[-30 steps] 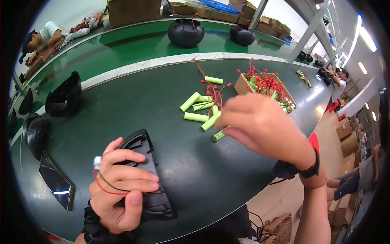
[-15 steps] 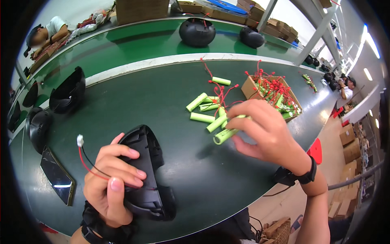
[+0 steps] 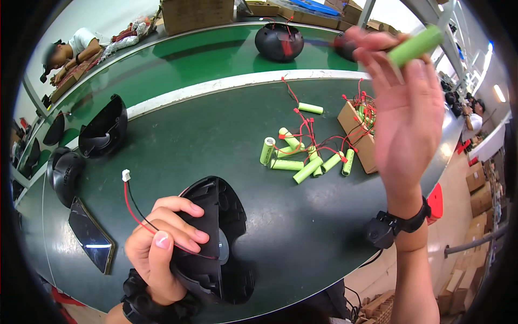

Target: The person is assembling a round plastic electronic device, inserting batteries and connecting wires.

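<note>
My left hand (image 3: 164, 237) grips a black plastic housing half (image 3: 233, 210) by its edge, its open side turned to the right. A red and black wire pair with a white connector (image 3: 126, 175) sticks up past my fingers; a round grey part shows inside the shell. Raised at the upper right, my right hand (image 3: 402, 119) holds a green battery cell (image 3: 415, 46) between thumb and fingers, blurred by motion. Below it, several loose green battery cells (image 3: 287, 164) with red-tipped leads lie on the table beside a cardboard box (image 3: 359, 135) of more cells.
A phone (image 3: 91, 236) and black shells (image 3: 103, 127) lie at the left on the dark green table (image 3: 194, 146). Behind a white rail, a black rounded housing (image 3: 279, 42) sits on a green surface. One person is at the far left, another at the far right.
My right hand has lifted up and away from the loose cells, a green battery cell in its fingers. Some loose cells have shifted. My left hand still grips the housing half, now turned slightly.
</note>
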The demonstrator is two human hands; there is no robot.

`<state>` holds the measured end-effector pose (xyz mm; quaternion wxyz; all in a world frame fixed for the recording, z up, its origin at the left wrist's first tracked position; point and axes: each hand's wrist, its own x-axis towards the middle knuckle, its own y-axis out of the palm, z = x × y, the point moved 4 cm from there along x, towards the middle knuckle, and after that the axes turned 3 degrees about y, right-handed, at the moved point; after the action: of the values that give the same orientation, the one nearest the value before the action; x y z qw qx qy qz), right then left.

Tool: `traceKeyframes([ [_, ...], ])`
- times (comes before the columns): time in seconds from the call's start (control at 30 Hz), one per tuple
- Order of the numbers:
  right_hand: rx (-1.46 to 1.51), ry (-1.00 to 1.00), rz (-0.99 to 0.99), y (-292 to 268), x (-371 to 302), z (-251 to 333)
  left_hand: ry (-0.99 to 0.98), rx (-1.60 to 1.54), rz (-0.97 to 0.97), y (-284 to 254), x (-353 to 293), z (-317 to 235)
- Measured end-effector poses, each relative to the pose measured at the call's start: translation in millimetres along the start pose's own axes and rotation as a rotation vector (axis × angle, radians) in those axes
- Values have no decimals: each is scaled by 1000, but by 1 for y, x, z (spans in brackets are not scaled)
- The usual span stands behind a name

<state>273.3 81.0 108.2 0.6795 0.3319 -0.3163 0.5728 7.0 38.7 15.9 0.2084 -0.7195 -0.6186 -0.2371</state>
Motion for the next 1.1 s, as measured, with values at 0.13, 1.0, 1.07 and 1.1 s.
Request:
traceKeyframes([
  [0.13,-18,-201,-316,-16,13,32,-10,-13,19,0,0,0],
  [1.0,-293,115,877,56,-84,-24,-98,-52,217,7,0,-11],
  [1.07,-305,52,860,57,-83,-19,4,29,291,10,-2,-22],
  [1.1,-369,-52,807,56,-85,-19,23,22,295,12,-2,-19],
])
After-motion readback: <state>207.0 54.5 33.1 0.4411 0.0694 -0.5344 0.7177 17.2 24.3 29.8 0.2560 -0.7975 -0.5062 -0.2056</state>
